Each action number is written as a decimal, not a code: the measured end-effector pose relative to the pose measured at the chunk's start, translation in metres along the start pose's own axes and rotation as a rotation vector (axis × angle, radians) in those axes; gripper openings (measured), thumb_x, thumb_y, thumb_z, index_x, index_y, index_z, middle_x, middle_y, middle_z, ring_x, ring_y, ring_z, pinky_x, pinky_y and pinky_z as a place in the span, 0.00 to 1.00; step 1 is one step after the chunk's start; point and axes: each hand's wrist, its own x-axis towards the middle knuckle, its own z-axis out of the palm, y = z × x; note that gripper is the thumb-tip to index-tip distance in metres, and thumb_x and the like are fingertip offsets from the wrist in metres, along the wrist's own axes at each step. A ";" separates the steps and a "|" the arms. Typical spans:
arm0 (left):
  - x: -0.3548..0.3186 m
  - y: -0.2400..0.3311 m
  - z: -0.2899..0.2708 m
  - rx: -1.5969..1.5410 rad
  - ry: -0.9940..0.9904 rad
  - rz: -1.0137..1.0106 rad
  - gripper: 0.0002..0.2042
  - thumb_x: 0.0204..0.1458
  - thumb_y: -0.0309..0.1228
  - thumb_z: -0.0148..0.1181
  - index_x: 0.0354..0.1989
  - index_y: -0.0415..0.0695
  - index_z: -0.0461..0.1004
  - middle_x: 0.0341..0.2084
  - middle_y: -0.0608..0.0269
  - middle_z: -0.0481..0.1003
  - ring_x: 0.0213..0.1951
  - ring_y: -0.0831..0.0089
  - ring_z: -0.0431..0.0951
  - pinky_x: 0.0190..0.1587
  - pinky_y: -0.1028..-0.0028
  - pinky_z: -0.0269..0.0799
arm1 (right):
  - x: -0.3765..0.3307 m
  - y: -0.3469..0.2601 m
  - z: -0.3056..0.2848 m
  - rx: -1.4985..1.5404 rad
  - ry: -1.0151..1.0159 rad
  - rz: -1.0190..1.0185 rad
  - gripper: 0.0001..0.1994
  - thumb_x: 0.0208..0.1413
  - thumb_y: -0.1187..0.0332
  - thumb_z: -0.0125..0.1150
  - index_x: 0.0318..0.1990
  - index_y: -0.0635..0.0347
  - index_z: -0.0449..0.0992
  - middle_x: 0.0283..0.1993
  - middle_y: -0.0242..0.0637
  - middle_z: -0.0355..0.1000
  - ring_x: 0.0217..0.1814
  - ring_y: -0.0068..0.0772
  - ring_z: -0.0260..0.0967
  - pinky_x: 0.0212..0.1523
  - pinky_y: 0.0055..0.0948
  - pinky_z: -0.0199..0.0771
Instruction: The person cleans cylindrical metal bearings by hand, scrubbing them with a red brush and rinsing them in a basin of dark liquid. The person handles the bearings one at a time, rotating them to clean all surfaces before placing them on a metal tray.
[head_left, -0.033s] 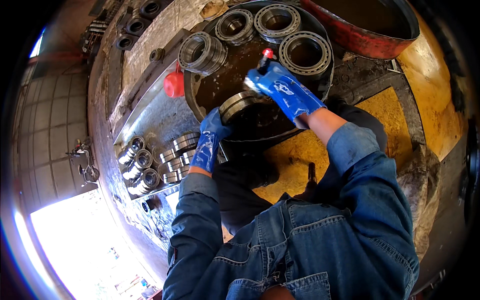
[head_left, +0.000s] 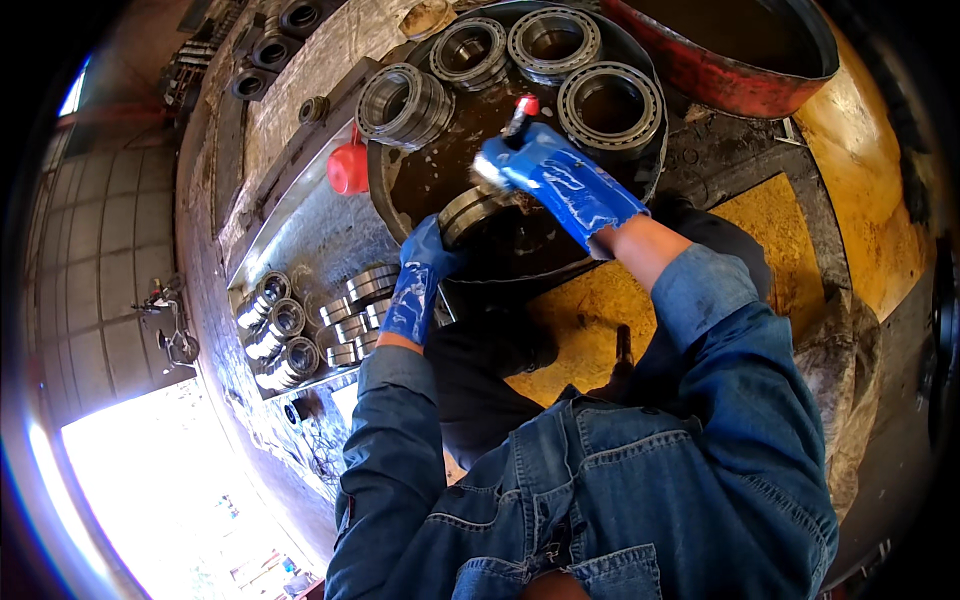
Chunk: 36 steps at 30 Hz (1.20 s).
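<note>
My left hand (head_left: 428,255), in a blue rubber glove, is closed on the near left side of a steel bearing ring (head_left: 466,212). The ring is tilted up over the dark liquid in a round, shallow tub (head_left: 385,205). In my right hand (head_left: 545,172), gloved alike, is a brush (head_left: 520,118) with a dark, red-ended handle. Its pale bristle end is blurred and hangs just above the ring's upper edge; whether it touches cannot be told. My fingers hide the middle of the brush.
Several large bearings (head_left: 612,105) stand along the tub's far side. A red ladle-like cup (head_left: 348,168) hangs at its left rim. On a metal tray (head_left: 330,215) to the left are several smaller bearings (head_left: 288,318). A red drum half (head_left: 700,80) with liquid lies far right.
My right hand and the brush have shifted slightly left, with the bristle end closer to the ring. My left hand and the ring have stayed put.
</note>
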 end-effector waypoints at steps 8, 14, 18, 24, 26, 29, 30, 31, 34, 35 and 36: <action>-0.013 0.028 -0.022 0.070 -0.001 -0.098 0.35 0.44 0.45 0.78 0.62 0.50 0.73 0.58 0.52 0.78 0.61 0.52 0.78 0.63 0.57 0.74 | -0.018 -0.015 0.012 -0.171 -0.016 0.193 0.23 0.62 0.51 0.59 0.43 0.67 0.83 0.42 0.56 0.82 0.45 0.51 0.80 0.49 0.42 0.76; 0.035 0.125 -0.046 0.458 -0.195 -0.045 0.31 0.46 0.40 0.74 0.62 0.52 0.75 0.54 0.52 0.81 0.58 0.53 0.81 0.58 0.57 0.77 | -0.016 0.035 -0.012 -0.489 0.243 0.198 0.22 0.62 0.50 0.62 0.48 0.62 0.83 0.43 0.54 0.82 0.49 0.54 0.81 0.52 0.43 0.78; 0.061 0.132 -0.023 0.488 -0.212 -0.027 0.29 0.46 0.39 0.74 0.60 0.52 0.78 0.51 0.52 0.83 0.55 0.52 0.82 0.57 0.57 0.79 | -0.016 0.034 -0.010 -0.712 0.217 0.225 0.24 0.60 0.49 0.64 0.53 0.60 0.81 0.48 0.53 0.82 0.54 0.57 0.79 0.56 0.45 0.79; 0.034 0.128 -0.038 0.299 -0.116 0.070 0.30 0.46 0.42 0.76 0.60 0.51 0.79 0.50 0.51 0.83 0.54 0.51 0.83 0.56 0.58 0.79 | -0.008 -0.007 -0.011 -0.439 0.191 0.162 0.24 0.61 0.46 0.63 0.50 0.59 0.84 0.48 0.50 0.82 0.52 0.49 0.80 0.55 0.41 0.77; 0.035 0.086 -0.026 0.109 0.041 0.229 0.32 0.46 0.45 0.77 0.61 0.51 0.78 0.53 0.52 0.82 0.54 0.51 0.83 0.58 0.59 0.78 | -0.014 -0.026 -0.025 -0.109 0.092 0.109 0.25 0.60 0.47 0.65 0.49 0.62 0.84 0.44 0.45 0.84 0.48 0.43 0.81 0.50 0.35 0.77; 0.005 0.042 -0.025 0.062 0.062 0.123 0.35 0.42 0.49 0.80 0.58 0.45 0.78 0.51 0.48 0.81 0.54 0.52 0.82 0.58 0.59 0.78 | -0.015 -0.026 0.007 -0.043 -0.031 0.061 0.26 0.63 0.45 0.61 0.50 0.63 0.83 0.43 0.45 0.82 0.45 0.37 0.77 0.53 0.35 0.73; 0.000 0.036 -0.024 0.064 0.027 0.052 0.35 0.41 0.49 0.81 0.57 0.44 0.78 0.51 0.49 0.81 0.55 0.52 0.82 0.58 0.59 0.77 | -0.013 -0.026 0.014 -0.075 -0.073 0.051 0.27 0.64 0.44 0.60 0.52 0.62 0.82 0.44 0.45 0.82 0.46 0.37 0.76 0.55 0.35 0.73; -0.007 0.033 -0.025 0.039 0.020 0.014 0.38 0.38 0.53 0.83 0.57 0.44 0.77 0.53 0.50 0.80 0.56 0.53 0.81 0.60 0.60 0.77 | -0.011 -0.036 0.020 -0.273 -0.109 0.146 0.27 0.62 0.43 0.63 0.51 0.62 0.82 0.44 0.46 0.82 0.45 0.38 0.76 0.54 0.36 0.74; -0.009 -0.002 -0.003 0.007 0.106 0.024 0.41 0.37 0.53 0.83 0.59 0.45 0.76 0.54 0.50 0.80 0.57 0.53 0.81 0.61 0.60 0.76 | -0.012 -0.021 0.027 -0.319 -0.090 0.141 0.27 0.61 0.45 0.63 0.49 0.65 0.82 0.43 0.49 0.82 0.46 0.39 0.79 0.52 0.37 0.76; -0.005 0.005 -0.003 0.020 0.077 -0.023 0.42 0.37 0.51 0.84 0.61 0.46 0.74 0.56 0.52 0.79 0.58 0.54 0.80 0.62 0.60 0.76 | -0.016 -0.023 0.015 -0.303 -0.071 0.187 0.26 0.61 0.46 0.63 0.48 0.66 0.82 0.42 0.50 0.82 0.46 0.40 0.80 0.52 0.37 0.77; -0.003 0.012 -0.004 0.021 0.083 0.005 0.42 0.37 0.51 0.83 0.61 0.47 0.74 0.56 0.52 0.79 0.59 0.54 0.80 0.62 0.60 0.75 | -0.003 0.002 0.003 -0.286 -0.053 0.144 0.22 0.62 0.48 0.62 0.49 0.57 0.85 0.45 0.51 0.83 0.49 0.54 0.81 0.53 0.46 0.78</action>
